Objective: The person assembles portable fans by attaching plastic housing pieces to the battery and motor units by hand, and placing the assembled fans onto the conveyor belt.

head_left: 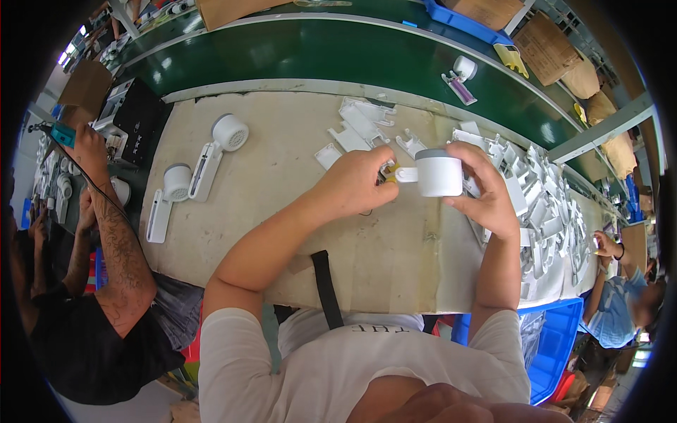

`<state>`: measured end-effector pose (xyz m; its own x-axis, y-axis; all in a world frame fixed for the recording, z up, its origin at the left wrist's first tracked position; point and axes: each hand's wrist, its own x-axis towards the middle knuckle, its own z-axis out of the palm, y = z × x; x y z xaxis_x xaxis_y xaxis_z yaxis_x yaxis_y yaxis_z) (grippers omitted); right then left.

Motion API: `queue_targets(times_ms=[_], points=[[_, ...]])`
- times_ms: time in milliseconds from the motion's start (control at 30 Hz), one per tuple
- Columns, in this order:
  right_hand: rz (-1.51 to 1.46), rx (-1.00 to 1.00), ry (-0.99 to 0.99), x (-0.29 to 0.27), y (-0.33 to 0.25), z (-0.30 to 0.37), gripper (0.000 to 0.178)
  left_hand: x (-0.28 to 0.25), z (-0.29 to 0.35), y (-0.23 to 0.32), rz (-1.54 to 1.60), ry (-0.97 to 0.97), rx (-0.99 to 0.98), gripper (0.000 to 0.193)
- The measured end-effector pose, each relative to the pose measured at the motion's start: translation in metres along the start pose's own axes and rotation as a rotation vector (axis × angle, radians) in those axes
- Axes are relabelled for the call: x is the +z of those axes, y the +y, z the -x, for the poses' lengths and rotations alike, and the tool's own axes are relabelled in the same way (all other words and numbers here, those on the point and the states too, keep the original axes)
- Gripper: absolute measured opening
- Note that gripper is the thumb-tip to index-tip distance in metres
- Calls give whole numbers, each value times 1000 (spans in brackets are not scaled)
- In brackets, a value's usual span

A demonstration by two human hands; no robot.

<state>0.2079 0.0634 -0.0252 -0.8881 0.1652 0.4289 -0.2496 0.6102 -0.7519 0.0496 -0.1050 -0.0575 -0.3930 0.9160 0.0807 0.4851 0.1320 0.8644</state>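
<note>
My right hand [497, 201] grips a white round housing [440, 178] with a grey rim, thumb below and fingers curled around its right side. From the left of the housing juts a slim white neck [407, 175]. At the neck's end sits my left hand [355, 185], its fingers curled in, thumb and forefinger close about a small yellow part [390, 170]; I can't tell whether they pinch it.

The housing is held above a pale worktable [282, 148]. Just beyond it and to its left lie some flat white pieces [361, 125]; to its right spreads a heap of white plastic parts [546, 211]. Well to its left rest two fan-like units [204, 173], each a round head on a handle. Farther beyond the housing runs a green belt [296, 60] carrying a unit with a purple handle [462, 89]. Nearer me, right of the housing, stands a blue bin [568, 342].
</note>
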Motion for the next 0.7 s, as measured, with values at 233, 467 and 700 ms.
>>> queue_targets(times_ms=[233,467,700], points=[[-1,69,-202,-8,1,-5,47,16,3,-2,-231,-96,104,28],[-346,146,-158,3,11,-9,40,3,9,10,8,-261,39,27],[1178,8,-20,44,76,-24,41,-10,-15,-9,949,-117,45,31]])
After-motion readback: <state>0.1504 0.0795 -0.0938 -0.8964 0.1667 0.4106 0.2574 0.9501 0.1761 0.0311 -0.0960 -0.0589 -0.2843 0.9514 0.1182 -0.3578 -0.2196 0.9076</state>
